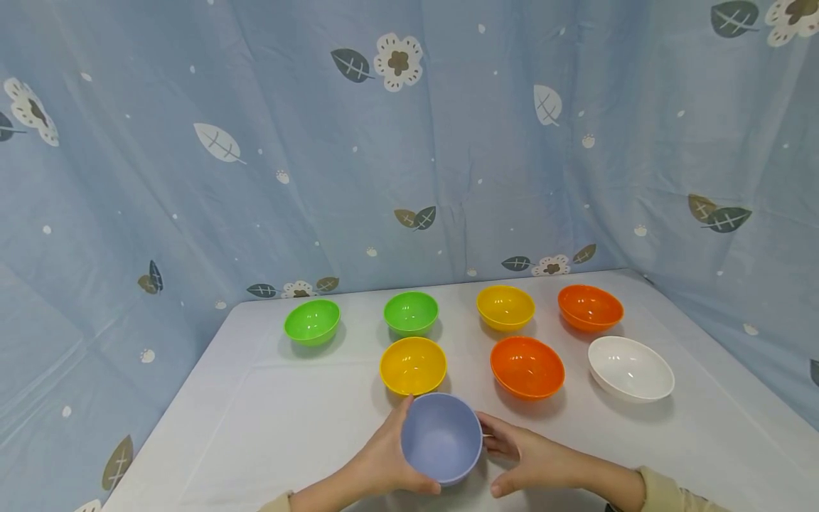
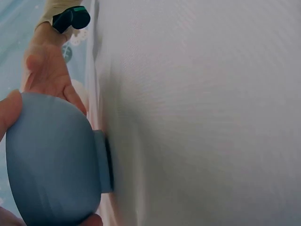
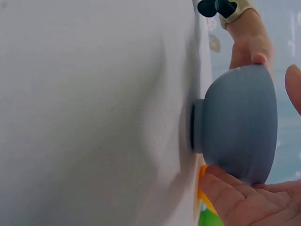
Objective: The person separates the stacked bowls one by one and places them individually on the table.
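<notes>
A periwinkle-blue bowl (image 1: pixel 441 439) stands upright at the front of the white table, its foot ring at or just above the cloth; which of the two I cannot tell. My left hand (image 1: pixel 389 459) grips it from the left, thumb on the near side and fingers on the far side. On the right, my right hand (image 1: pixel 534 456) touches the bowl's wall with its extended fingers. Its thumb is held apart from the bowl, as the right wrist view also shows. Just beyond the blue bowl sits a yellow bowl (image 1: pixel 413 366).
Behind stand two green bowls, left (image 1: pixel 312 322) and middle (image 1: pixel 411 313), and another yellow bowl (image 1: pixel 505 308). Two orange bowls, near (image 1: pixel 527 368) and far (image 1: pixel 590 308), and a white bowl (image 1: pixel 630 369) are to the right. A blue patterned curtain (image 1: pixel 358 178) hangs around the table (image 1: pixel 256 427).
</notes>
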Available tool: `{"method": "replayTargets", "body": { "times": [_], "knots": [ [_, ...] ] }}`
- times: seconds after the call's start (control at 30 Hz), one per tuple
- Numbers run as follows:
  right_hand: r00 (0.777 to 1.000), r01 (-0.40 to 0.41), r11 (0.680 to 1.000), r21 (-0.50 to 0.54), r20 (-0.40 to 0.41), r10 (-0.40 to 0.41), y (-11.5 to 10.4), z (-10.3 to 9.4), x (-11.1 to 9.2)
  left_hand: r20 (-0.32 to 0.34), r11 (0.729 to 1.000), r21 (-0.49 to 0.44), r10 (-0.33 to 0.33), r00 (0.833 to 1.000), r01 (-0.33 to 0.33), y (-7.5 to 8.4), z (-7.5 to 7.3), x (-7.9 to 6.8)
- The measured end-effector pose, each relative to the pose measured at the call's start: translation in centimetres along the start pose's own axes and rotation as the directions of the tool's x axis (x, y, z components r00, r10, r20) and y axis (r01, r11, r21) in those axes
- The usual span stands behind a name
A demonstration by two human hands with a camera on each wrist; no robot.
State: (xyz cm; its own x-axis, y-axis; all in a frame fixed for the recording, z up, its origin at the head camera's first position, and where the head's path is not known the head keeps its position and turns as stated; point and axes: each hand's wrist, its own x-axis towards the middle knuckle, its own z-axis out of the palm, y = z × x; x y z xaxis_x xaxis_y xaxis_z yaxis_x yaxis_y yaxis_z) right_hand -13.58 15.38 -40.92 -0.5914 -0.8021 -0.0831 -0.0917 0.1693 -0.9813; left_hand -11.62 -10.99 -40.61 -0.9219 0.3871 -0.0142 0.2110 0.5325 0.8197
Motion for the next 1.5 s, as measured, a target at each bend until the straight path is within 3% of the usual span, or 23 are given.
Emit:
{"method": "replayTargets", "body": {
  "times": [0.3,0.57,0.83,1.27,1.5],
  "knots": [
    [0.999,0.036,0.997,-0.073,-0.036,-0.039,-0.3,-0.3,0.1,-0.019,0.999,0.015,0.040,0.999,-0.040,0.0,-0.7,-0.2],
    [0.994,-0.004,0.981,-0.196,-0.108,-0.018,-0.4,-0.7,-0.4,-0.029,1.000,-0.003,-0.029,0.999,0.029,0.6,-2.2,-0.9],
    [0.989,-0.054,0.967,-0.248,-0.144,0.019,-0.7,-1.2,-1.0,-0.072,0.998,0.004,-0.061,0.996,0.062,0.7,-3.6,-1.4],
    [0.978,0.009,0.923,-0.384,-0.191,-0.089,-0.9,-2.0,-2.3,-0.148,0.990,0.030,-0.129,0.981,0.135,1.1,-5.2,-1.7],
    [0.973,-0.039,0.912,-0.409,-0.222,-0.058,-1.0,-2.6,-3.0,-0.182,0.986,0.032,-0.156,0.971,0.164,0.8,-6.2,-2.0]
  ]
}}
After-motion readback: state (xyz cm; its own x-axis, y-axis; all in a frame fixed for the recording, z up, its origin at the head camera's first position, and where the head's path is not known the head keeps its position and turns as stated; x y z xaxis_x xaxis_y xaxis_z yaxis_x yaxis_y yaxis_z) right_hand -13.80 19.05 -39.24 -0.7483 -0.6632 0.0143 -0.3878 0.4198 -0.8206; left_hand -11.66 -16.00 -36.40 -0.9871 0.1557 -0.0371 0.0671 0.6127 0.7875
